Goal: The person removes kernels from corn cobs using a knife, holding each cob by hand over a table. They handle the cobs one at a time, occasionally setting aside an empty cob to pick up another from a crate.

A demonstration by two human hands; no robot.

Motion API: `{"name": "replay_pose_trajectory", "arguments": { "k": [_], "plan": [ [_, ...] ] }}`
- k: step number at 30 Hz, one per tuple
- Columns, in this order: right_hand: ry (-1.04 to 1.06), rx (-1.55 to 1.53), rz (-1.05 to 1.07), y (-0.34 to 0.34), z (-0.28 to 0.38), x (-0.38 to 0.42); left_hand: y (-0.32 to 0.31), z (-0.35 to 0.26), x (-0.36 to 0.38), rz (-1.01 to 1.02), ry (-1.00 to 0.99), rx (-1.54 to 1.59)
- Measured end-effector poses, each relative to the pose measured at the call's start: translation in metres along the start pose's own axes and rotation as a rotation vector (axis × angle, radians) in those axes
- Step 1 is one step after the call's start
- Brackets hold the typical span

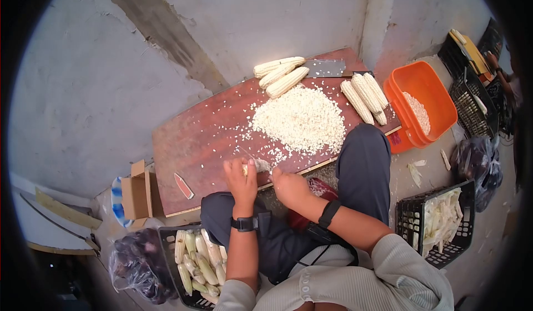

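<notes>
Over the near edge of the reddish board [189,139], my left hand [242,182] is closed around a corn cob [260,165]. My right hand [291,189] is closed at the cob's other end. A thin line like a knife blade slants past the cob, and my right fingers seem wrapped on its handle, though the grip is mostly hidden. Just beyond both hands lies a heap of loose white kernels [302,119]. Whole husked ears [283,75] rest at the board's far side, and more ears [365,95] lie to the right of the heap.
A cleaver [326,68] lies at the back of the board; a red-and-white blade-shaped piece [184,185] lies front left. To the right stand an orange bucket [395,83] and a crate of husks [408,222]. A crate of ears [172,255] is at lower left. Another person's arm [502,75] shows far right.
</notes>
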State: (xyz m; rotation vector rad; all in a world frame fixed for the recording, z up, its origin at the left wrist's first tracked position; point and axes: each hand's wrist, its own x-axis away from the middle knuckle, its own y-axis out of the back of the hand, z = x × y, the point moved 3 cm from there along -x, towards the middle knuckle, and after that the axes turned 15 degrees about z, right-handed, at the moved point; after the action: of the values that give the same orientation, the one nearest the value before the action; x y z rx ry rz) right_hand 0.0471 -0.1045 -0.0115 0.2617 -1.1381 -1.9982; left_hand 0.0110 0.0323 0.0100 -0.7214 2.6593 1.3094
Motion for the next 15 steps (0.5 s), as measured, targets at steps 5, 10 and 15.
{"name": "replay_pose_trajectory", "arguments": {
  "k": [5,10,15],
  "plan": [
    [-0.021,0.006,0.076,0.001,-0.002,-0.007,-0.005,0.002,-0.004,-0.012,0.002,0.042],
    [-0.130,-0.080,0.126,-0.036,-0.040,-0.027,-0.013,-0.015,0.003,0.115,-0.085,-0.012],
    [-0.087,-0.089,0.060,-0.044,-0.045,-0.023,-0.010,0.007,-0.003,-0.052,0.015,0.024]
  ]
}}
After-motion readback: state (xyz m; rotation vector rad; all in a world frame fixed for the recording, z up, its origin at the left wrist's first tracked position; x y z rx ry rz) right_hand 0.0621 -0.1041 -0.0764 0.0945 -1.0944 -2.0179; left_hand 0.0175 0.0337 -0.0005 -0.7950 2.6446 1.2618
